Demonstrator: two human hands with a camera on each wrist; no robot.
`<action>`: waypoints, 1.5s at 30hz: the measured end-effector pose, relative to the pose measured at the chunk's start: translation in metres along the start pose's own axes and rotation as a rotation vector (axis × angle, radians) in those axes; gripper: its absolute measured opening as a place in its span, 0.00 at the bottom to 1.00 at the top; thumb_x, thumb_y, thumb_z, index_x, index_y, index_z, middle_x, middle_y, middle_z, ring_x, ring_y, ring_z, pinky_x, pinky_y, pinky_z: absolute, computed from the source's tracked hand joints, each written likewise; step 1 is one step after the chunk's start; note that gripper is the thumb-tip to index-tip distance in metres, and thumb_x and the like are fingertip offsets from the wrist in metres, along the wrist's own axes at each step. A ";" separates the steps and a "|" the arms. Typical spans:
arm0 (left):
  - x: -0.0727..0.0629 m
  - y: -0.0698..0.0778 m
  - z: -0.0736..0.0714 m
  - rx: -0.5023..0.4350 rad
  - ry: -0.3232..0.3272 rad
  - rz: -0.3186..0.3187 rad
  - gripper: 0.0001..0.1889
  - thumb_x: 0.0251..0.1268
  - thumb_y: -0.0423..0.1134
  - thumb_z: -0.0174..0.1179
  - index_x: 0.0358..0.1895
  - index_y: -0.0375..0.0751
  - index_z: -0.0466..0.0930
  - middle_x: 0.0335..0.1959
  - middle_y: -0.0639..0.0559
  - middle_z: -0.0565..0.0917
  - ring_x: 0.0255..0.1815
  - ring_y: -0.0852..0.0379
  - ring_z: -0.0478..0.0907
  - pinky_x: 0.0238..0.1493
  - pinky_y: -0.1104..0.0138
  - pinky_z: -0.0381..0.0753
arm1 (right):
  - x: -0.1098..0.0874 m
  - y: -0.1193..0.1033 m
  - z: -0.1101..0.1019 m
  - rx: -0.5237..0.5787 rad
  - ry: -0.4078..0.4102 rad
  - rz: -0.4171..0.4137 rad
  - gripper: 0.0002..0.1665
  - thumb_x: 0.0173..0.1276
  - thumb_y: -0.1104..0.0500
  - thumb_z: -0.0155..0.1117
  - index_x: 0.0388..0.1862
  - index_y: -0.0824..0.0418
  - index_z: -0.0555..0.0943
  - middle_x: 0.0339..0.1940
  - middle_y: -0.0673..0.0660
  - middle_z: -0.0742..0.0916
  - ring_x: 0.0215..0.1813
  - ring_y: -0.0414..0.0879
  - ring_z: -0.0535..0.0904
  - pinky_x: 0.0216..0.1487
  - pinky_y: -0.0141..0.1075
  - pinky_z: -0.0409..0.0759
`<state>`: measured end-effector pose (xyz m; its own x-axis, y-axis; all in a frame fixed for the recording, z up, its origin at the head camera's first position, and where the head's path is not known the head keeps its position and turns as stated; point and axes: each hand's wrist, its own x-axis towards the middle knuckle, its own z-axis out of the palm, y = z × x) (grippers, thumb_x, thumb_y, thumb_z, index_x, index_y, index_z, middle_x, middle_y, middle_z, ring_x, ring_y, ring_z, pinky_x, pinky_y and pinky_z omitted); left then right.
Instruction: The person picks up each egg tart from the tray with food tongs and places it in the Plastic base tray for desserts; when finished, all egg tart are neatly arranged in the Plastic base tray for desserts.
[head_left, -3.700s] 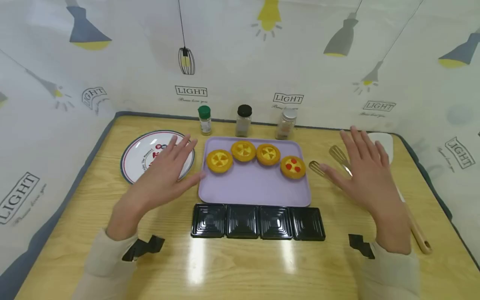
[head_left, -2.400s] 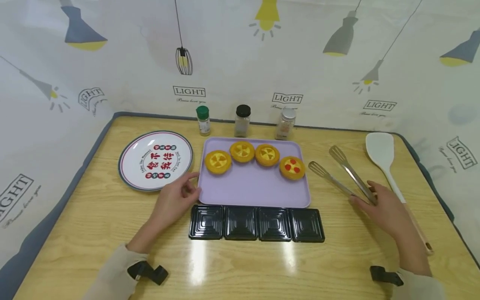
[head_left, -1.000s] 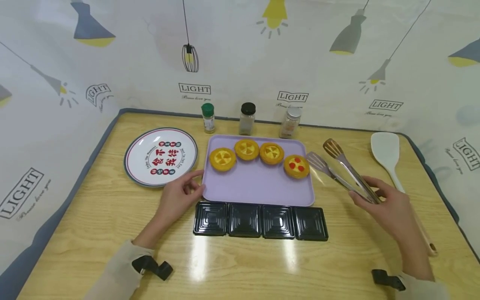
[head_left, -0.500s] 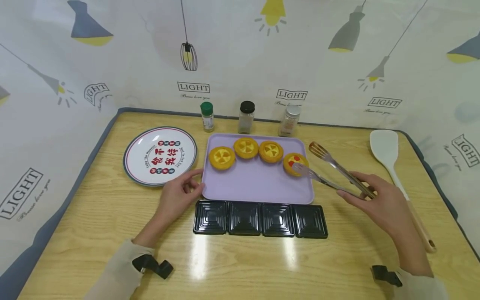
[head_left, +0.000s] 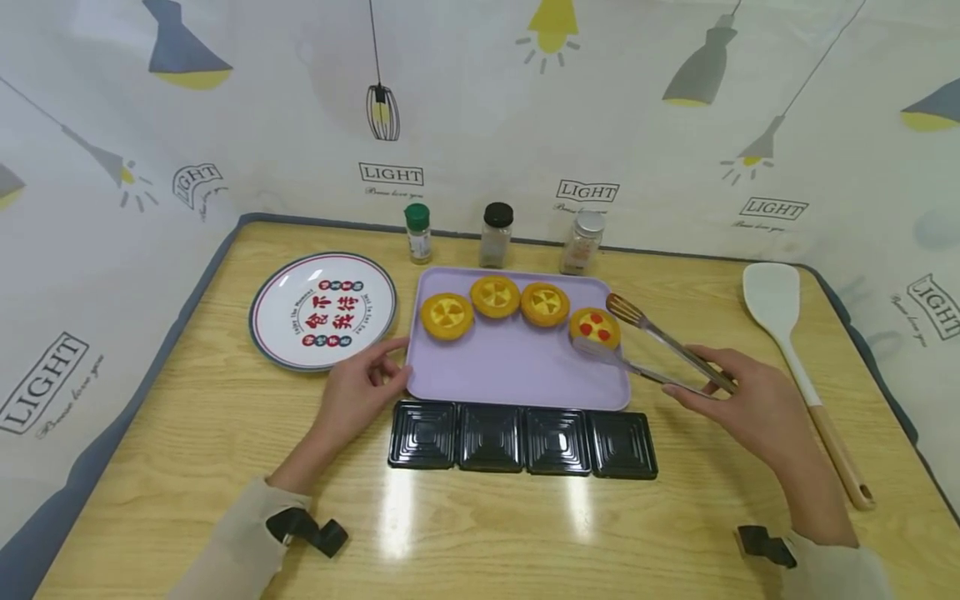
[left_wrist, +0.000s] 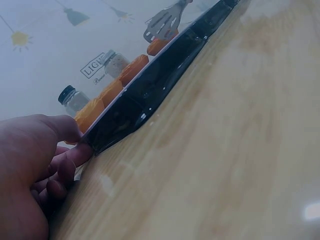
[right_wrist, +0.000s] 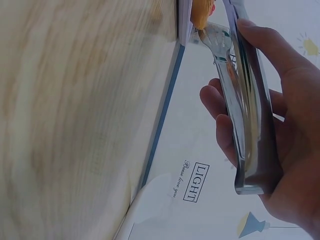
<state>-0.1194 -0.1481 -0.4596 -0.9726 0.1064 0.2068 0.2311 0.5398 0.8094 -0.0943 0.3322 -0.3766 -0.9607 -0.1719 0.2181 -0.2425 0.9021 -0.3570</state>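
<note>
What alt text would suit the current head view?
The right hand holds metal tongs at a red-dotted tart on a lilac tray with three other tarts; the left hand touches the tray's left edge. A plate lies left, a spatula right.

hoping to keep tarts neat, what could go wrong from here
Squeezed hard, the tongs in the right hand might dent the red-dotted tart at their tips. It sits near the right rim of the tray, so might snag there if dragged. A slip of the left hand at the tray's edge could disturb the dishes along its near side.
</note>
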 end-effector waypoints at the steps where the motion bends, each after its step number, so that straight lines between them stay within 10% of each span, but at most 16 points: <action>1: 0.000 0.000 0.000 0.000 0.000 0.002 0.21 0.61 0.39 0.68 0.58 0.44 0.81 0.27 0.60 0.82 0.21 0.59 0.72 0.22 0.69 0.70 | 0.000 0.000 0.000 -0.009 0.000 -0.001 0.36 0.52 0.41 0.77 0.56 0.59 0.82 0.25 0.50 0.85 0.30 0.51 0.80 0.24 0.37 0.70; 45: 0.000 -0.001 0.000 0.007 -0.002 0.000 0.20 0.61 0.38 0.68 0.58 0.45 0.81 0.27 0.60 0.82 0.20 0.59 0.72 0.21 0.69 0.70 | -0.001 0.000 0.008 -0.039 0.103 -0.096 0.31 0.49 0.47 0.81 0.50 0.59 0.85 0.28 0.52 0.84 0.24 0.44 0.70 0.20 0.35 0.65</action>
<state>-0.1200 -0.1482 -0.4603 -0.9726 0.1085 0.2055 0.2311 0.5453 0.8058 -0.0941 0.3293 -0.3838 -0.9140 -0.2181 0.3421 -0.3248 0.8986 -0.2949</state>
